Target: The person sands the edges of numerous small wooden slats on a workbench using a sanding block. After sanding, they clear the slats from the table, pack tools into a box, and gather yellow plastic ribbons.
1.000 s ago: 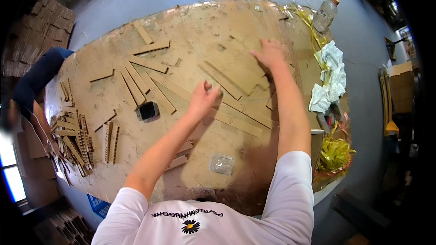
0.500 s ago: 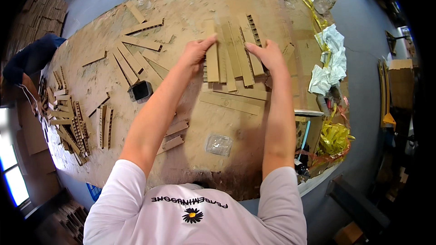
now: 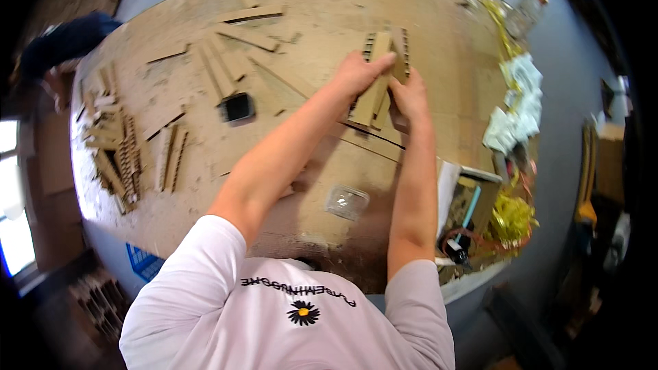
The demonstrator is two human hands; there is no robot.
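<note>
Worktable [image 3: 329,0] beneath hands [image 3: 360,74], together around cardboard strips [image 3: 372,101]

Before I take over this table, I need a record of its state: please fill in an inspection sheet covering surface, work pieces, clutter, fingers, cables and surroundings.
Surface: brown tabletop, scuffed, scraps on it.
Work pieces: cardboard strips bunched between both hands; loose strips toward the table's left.
Clutter: black square-topped object, clear plastic tray; along the right, crumpled white sheet, yellow strapping and bottle.
Fingers: left hand and right hand have theirs closed on the bunch from either side.
Cables: none clearly made out.
Surroundings: co-worker's dark sleeve at the left edge; blue crate low on the left.
</note>
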